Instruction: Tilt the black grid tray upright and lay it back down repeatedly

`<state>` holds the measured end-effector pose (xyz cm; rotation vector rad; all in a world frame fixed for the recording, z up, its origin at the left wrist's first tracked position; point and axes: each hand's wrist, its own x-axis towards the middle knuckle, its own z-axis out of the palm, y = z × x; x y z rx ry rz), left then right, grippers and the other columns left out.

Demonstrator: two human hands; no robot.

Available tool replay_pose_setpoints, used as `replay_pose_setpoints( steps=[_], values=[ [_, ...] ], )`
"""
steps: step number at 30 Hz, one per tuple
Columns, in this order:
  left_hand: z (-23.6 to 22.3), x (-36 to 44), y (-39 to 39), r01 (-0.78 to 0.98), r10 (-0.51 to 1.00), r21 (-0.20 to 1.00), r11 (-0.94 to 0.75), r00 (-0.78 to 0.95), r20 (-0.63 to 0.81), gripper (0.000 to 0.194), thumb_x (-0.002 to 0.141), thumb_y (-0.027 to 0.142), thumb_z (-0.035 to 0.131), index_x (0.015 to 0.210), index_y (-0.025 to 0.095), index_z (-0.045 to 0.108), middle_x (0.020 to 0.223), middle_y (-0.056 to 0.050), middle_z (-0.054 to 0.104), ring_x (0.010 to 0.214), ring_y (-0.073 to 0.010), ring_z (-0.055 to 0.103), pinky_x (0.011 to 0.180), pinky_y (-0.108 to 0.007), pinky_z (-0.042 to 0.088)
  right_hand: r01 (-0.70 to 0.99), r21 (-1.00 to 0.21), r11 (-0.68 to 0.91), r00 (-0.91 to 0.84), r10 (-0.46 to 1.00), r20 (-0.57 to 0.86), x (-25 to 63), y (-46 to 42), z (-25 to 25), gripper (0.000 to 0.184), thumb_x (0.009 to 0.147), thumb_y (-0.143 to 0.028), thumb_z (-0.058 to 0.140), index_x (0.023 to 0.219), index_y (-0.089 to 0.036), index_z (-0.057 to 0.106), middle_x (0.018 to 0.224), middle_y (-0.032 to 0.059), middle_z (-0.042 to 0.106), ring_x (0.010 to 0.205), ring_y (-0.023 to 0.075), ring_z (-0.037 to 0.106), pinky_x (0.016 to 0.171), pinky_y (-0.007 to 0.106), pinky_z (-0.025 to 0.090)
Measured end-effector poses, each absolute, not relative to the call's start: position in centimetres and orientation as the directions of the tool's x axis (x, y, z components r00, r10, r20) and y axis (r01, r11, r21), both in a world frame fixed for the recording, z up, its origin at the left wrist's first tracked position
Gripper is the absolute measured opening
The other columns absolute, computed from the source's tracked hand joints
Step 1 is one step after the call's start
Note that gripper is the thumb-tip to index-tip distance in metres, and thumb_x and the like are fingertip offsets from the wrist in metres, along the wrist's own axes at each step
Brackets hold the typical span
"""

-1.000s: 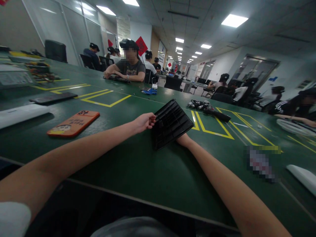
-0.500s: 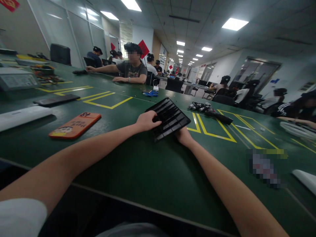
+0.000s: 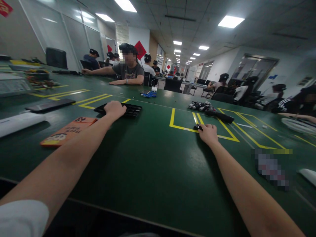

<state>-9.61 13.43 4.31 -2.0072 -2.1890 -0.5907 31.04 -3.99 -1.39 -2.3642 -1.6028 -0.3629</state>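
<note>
My left hand (image 3: 115,109) is closed on a black slotted tray (image 3: 134,111), which lies low over the table at the left, across part of a yellow tape outline. The hand covers the tray's middle, and some of its fingers are hidden. To the right, my right hand (image 3: 208,134) pinches a small black piece (image 3: 197,127) at the tabletop, beside a strip of yellow tape. Its exact kind is too small to tell. An orange phone case (image 3: 69,131) with a cartoon print lies beside my left forearm.
The green table (image 3: 153,164) bears yellow tape outlines. Beyond my right hand lies a bundle of black and silver parts (image 3: 201,106). A blue item (image 3: 148,94) is farther back. A dark flat bar (image 3: 50,104) lies at left. Across the table sits a person (image 3: 129,70).
My hands have moved apart. The left has carried the tray left and laid it flatter; the right has let go of the tray and moved right to the small black piece.
</note>
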Motion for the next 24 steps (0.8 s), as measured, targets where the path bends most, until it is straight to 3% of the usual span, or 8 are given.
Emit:
replay_pose_setpoints(
  steps=[3,6,9,13,17,21,22,24],
  values=[
    [3.7,-6.4,12.3,0.962,0.918,0.233,-0.145,0.043,0.393,0.037,0.079,0.013,0.042,0.11,0.003,0.06,0.113,-0.022,0.06,0.106,-0.0308,0.056,0.087,-0.039,0.045,0.953,-0.071,-0.294,0.295,0.854,0.428,28.3,-3.6,-0.8,0.046,0.087,-0.03,0.045,0.131,-0.014,0.05,0.137,0.0164,0.045,0.131,0.0382,0.027,0.102,0.054,0.026],
    [1.8,-2.3,10.7,0.902,0.899,0.245,-0.357,0.261,0.352,0.047,0.073,0.004,0.041,0.116,0.014,0.06,0.114,-0.009,0.063,0.107,-0.0183,0.057,0.092,-0.026,0.044,0.99,-0.112,-0.08,0.12,0.901,0.417,24.0,-3.6,-0.7,0.053,0.089,-0.037,0.042,0.136,-0.013,0.043,0.142,0.0152,0.04,0.135,0.0364,0.023,0.106,0.054,0.024],
    [-0.2,0.7,9.4,0.752,0.774,0.204,-0.626,0.569,0.277,0.054,0.072,0.001,0.038,0.121,0.013,0.057,0.128,-0.009,0.057,0.118,-0.0171,0.051,0.1,-0.027,0.037,0.974,-0.168,0.15,-0.089,0.943,0.321,19.9,-4.1,-1.4,0.053,0.091,-0.045,0.036,0.138,-0.02,0.04,0.147,0.0102,0.037,0.137,0.0334,0.024,0.107,0.057,0.02],
    [-0.9,1.6,8.2,0.724,0.729,0.121,-0.679,0.644,0.233,0.043,0.084,0.011,0.035,0.122,0.011,0.056,0.131,-0.012,0.054,0.123,-0.0197,0.047,0.103,-0.032,0.035,0.93,-0.239,0.279,-0.237,0.953,0.191,18.1,-4.2,-1.7,0.049,0.092,-0.048,0.031,0.133,-0.027,0.047,0.144,0.006,0.042,0.134,0.0291,0.033,0.108,0.055,0.023],
    [-0.4,1.3,4.6,0.607,0.569,0.002,-0.795,0.744,0.351,0.042,0.09,0.03,0.039,0.124,0.011,0.054,0.137,-0.015,0.047,0.13,-0.0246,0.038,0.108,-0.041,0.026,0.98,-0.132,0.151,-0.101,0.939,0.328,21.5,-4.0,-0.5,0.049,0.092,-0.042,0.035,0.135,-0.02,0.045,0.145,0.0091,0.039,0.137,0.0304,0.026,0.109,0.053,0.02],
    [-0.1,1.7,-1.1,0.375,0.376,0.046,-0.926,0.901,0.218,0.043,0.092,0.04,0.037,0.12,0.015,0.056,0.132,-0.011,0.053,0.123,-0.0207,0.047,0.103,-0.034,0.033,0.967,-0.06,-0.247,0.242,0.823,0.514,27.3,-4.7,0.0,0.051,0.091,-0.035,0.036,0.138,-0.015,0.039,0.149,0.0128,0.031,0.14,0.035,0.011,0.107,0.059,0.015],
    [0.1,1.9,-2.1,0.341,0.346,0.059,-0.938,0.916,0.204,0.043,0.092,0.041,0.036,0.12,0.015,0.056,0.131,-0.011,0.054,0.121,-0.0204,0.048,0.102,-0.033,0.035,0.943,-0.069,-0.326,0.316,0.809,0.496,28.6,-5.0,-0.1,0.052,0.091,-0.036,0.036,0.138,-0.015,0.039,0.149,0.0136,0.03,0.14,0.0364,0.01,0.105,0.062,0.017],
    [0.3,2.3,-3.2,0.323,0.329,0.065,-0.944,0.918,0.219,0.042,0.093,0.038,0.036,0.118,0.012,0.057,0.126,-0.012,0.057,0.116,-0.0206,0.051,0.098,-0.032,0.038,0.903,-0.099,-0.418,0.424,0.828,0.366,30.4,-5.5,-0.6,0.052,0.09,-0.039,0.036,0.137,-0.017,0.04,0.147,0.0149,0.032,0.136,0.0388,0.022,0.1,0.063,0.025]
  ],
)
